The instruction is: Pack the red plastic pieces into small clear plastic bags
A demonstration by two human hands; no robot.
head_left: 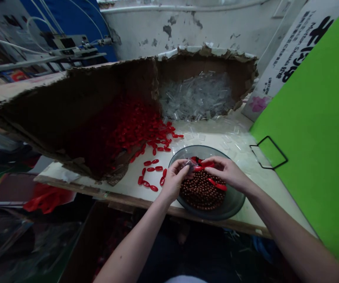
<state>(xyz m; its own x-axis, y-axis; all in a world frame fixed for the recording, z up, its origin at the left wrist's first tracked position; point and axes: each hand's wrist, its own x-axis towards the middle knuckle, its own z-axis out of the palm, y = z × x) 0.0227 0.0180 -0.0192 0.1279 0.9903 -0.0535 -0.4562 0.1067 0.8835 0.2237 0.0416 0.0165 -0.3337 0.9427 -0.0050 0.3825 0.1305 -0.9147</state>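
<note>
My left hand [175, 177] is closed on a small crinkled clear plastic piece [190, 164], perhaps a bag; its contents are too blurred to make out. My right hand [224, 169] pinches a glossy red plastic piece [199, 168] beside it, and the two hands nearly meet. Both hover above a translucent grey bowl [236, 202]. Inside the bowl lies a heap of brown round bead strings [201, 192]. Another red piece [217, 184] rests on those beads below my right fingers. Several loose red pieces [150, 169] lie on the table left of the bowl.
A torn cardboard box [39, 98] stands behind, with a pile of red pieces [128, 124] and a pile of clear plastic sleeves [196, 96]. A green panel [314, 129] with a black wire loop [281, 162] rises at right. The table's front edge [252, 229] is near me.
</note>
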